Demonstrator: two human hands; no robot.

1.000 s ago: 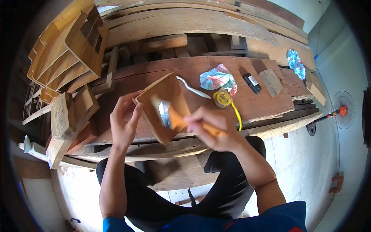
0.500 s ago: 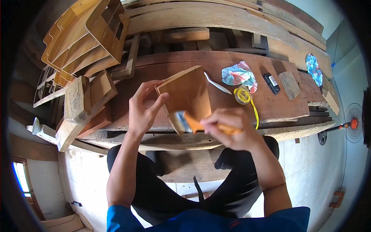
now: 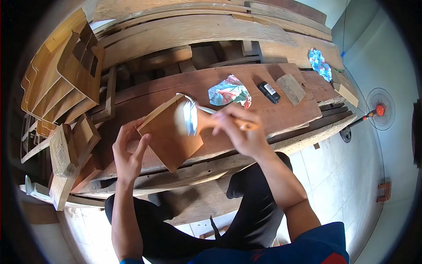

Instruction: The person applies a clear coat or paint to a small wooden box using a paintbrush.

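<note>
My left hand (image 3: 129, 152) grips the left corner of a shallow wooden box (image 3: 169, 141), thumb on the near side and fingers behind its edge. The box is tilted up over the reddish workbench, its brown inner face toward me. In my right hand (image 3: 241, 132) is a paintbrush (image 3: 203, 121) with an orange handle and a metal ferrule. Its pale bristles, smeared by motion, overlap the upper part of the box. Behind the brush handle, part of a slim white handle (image 3: 206, 109) shows. A crumpled patterned cloth (image 3: 229, 91) lies just beyond my right hand.
Rightward on the bench (image 3: 281, 116) are a black device with a white label (image 3: 268, 92) and a wooden scrap (image 3: 291, 89). A tiered wooden organizer (image 3: 66, 75) and wood blocks (image 3: 63, 152) crowd the left. Long planks (image 3: 198, 31) lie behind. A fan (image 3: 380, 110) stands right.
The brush has moved from the box's lower edge to its upper part. The box has turned in my left hand. The yellow tape measure is now hidden behind my right hand. The whole view has shifted.
</note>
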